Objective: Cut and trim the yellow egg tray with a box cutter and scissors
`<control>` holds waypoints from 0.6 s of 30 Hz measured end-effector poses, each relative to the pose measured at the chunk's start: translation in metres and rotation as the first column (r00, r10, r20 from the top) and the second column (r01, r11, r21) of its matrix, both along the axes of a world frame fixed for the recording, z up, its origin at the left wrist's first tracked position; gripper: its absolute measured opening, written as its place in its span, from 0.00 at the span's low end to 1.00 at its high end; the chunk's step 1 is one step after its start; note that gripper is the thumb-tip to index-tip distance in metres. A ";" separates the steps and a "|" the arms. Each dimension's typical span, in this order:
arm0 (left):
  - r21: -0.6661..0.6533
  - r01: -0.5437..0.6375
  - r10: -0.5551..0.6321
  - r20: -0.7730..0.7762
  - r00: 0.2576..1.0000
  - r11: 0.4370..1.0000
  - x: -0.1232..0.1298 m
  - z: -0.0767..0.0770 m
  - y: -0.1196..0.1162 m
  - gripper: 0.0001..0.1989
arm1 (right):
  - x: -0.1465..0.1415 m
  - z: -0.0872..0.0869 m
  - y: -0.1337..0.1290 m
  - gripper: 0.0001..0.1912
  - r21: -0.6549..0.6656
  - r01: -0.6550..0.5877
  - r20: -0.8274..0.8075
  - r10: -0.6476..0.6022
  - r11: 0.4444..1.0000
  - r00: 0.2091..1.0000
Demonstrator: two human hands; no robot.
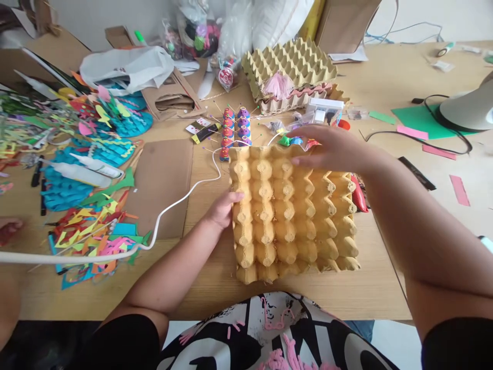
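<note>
A yellow cardboard egg tray (288, 213) is in front of me, its rows of bumps facing up. My left hand (224, 209) grips its left edge, with the thumb on top and the other fingers hidden beneath. Over the far edge of the tray, my right hand (333, 147) is held with fingers stretched out and apart, grasping nothing. Just beyond the tray stand two painted egg-carton strips, one red and orange (228, 126) and one purple and blue (244, 126), with pins sticking out. A red shiny object (359, 194) shows partly at the tray's right side.
Stacked egg trays (290, 64) with a pink tassel stand at the back. Left are glue bottles (98, 165), paper scraps (88, 226), a cardboard sheet (164, 190) and a white cable (181, 198) crossing the table. Another person's hand (10, 229) appears far left. A white lamp-like object (470, 105) stands right.
</note>
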State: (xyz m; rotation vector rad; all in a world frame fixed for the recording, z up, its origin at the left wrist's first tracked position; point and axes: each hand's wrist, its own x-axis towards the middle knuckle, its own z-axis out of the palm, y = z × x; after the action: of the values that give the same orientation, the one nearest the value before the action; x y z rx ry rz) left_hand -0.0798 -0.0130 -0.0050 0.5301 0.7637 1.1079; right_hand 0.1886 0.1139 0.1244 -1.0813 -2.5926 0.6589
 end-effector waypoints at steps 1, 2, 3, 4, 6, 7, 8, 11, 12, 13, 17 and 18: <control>0.003 0.007 -0.007 0.002 1.000 1.000 0.000 0.001 -0.001 0.30 | -0.010 0.004 0.014 0.35 -0.008 -0.042 0.070 0.043 0.999 0.997; 0.005 0.012 -0.012 0.003 1.000 1.000 0.000 0.001 -0.001 0.30 | -0.019 0.007 0.026 0.33 -0.054 -0.053 0.142 0.060 0.997 0.988; 0.006 0.019 -0.019 0.001 1.000 1.000 0.000 0.001 -0.002 0.30 | -0.028 0.010 0.037 0.30 -0.133 -0.058 0.223 0.087 0.989 0.971; 0.008 0.022 -0.022 -0.005 1.000 1.000 0.000 0.001 -0.002 0.30 | -0.035 0.012 0.046 0.29 -0.221 -0.072 0.304 0.139 0.973 0.942; 0.011 0.025 -0.024 -0.005 1.000 1.000 0.001 0.001 -0.003 0.31 | -0.045 0.012 0.059 0.28 -0.340 -0.123 0.410 0.265 0.932 0.872; 0.007 0.020 -0.021 0.011 1.000 1.000 0.001 0.002 -0.003 0.32 | -0.049 0.011 0.064 0.28 -0.374 -0.145 0.401 0.301 0.916 0.865; -0.004 0.014 -0.014 0.037 0.999 1.000 0.002 0.002 -0.002 0.33 | -0.051 0.010 0.067 0.28 -0.401 -0.163 0.386 0.327 0.901 0.862; -0.052 -0.021 0.027 0.128 0.991 0.998 0.000 0.007 0.006 0.33 | -0.052 0.006 0.069 0.30 -0.431 -0.171 0.364 0.345 0.886 0.865; -0.056 -0.042 0.049 0.133 0.990 0.998 -0.001 0.010 0.011 0.32 | -0.051 0.006 0.068 0.31 -0.437 -0.158 0.372 0.337 0.885 0.865; -0.055 -0.050 0.056 0.125 0.991 0.997 -0.003 0.014 0.017 0.30 | -0.051 0.006 0.067 0.31 -0.444 -0.142 0.379 0.329 0.885 0.865; -0.045 -0.030 0.031 0.020 0.999 0.999 -0.014 0.033 0.043 0.18 | -0.047 0.006 0.065 0.31 -0.468 -0.119 0.353 0.308 0.876 0.883; -0.042 -0.014 0.013 -0.002 1.000 0.999 -0.016 0.037 0.049 0.18 | -0.046 0.005 0.066 0.31 -0.463 -0.115 0.332 0.293 0.879 0.897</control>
State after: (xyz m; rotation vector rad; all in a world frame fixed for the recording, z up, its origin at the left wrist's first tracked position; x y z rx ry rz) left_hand -0.0959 0.0361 0.0315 0.4909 0.7915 1.1016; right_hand 0.1423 0.1800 0.1298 -1.1623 -3.0280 1.2361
